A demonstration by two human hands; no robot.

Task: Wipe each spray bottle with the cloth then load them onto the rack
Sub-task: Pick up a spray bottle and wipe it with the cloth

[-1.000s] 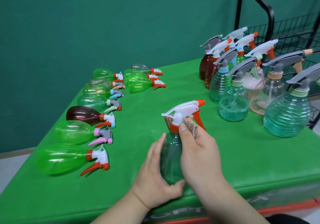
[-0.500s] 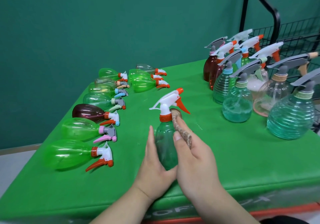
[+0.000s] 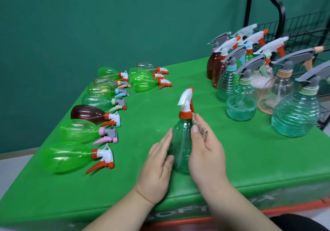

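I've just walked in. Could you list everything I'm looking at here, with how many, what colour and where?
table: one, green cover, fills the foreground
wall: one, dark green, behind the table
rack: one, black wire, far right behind the table
lying spray bottles: ten, mostly green, one dark red, a few clear; left side of the table
standing spray bottles: about nine, teal, dark red, pinkish clear; right side of the table
held spray bottle: one, teal-green, orange collar, white head; upright at the centre
cloth: one, brown, against that bottle's shoulder
left hand: fingers straight along the bottle's left side
right hand: holds the cloth
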